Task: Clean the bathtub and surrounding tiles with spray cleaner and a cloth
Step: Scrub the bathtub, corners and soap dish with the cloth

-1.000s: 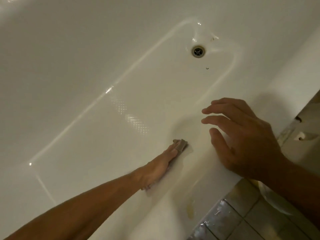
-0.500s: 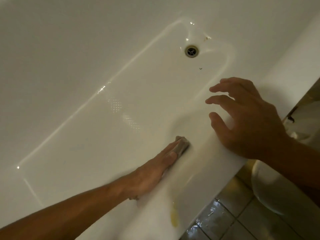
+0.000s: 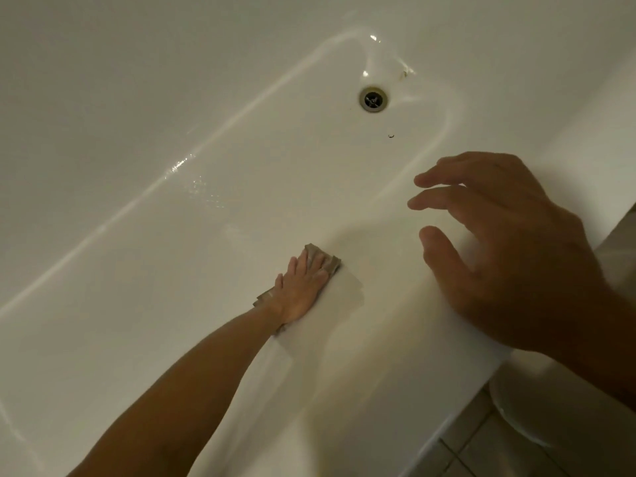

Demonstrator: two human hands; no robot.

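Head view recorded the wiping step of the task in progress, judged from the position of the cloth (image 3: 323,261) flat against the near inner wall of the bathtub (image 3: 172,98), low down where the wall curved into the floor. The left hand (image 3: 301,290) lay on the cloth with fingers straight and spread, pressing it to the enamel; its grip was therefore apart, not curled round the fabric, and edges of the cloth showed past the fingertips and beside the wrist. The right hand (image 3: 516,256) was over the tub rim (image 3: 395,356), fingers loosely bent and separated, its grip apart and holding nothing; whether the palm actually bore on the rim could not be told. The drain (image 3: 373,99) sat well apart at the far end of the floor, with a small dark curl of debris (image 3: 390,135) near it and a dark mark on the enamel just above and to the right of it. No spray cleaner was in view. Floor tiles (image 3: 481,452) showed beyond the rim at lower right. In my judgement the next move called for steady flat pressure while sweeping the cloth along the wall and floor toward the drain end, where the debris was not yet cleared; the tiles appeared not yet addressed.
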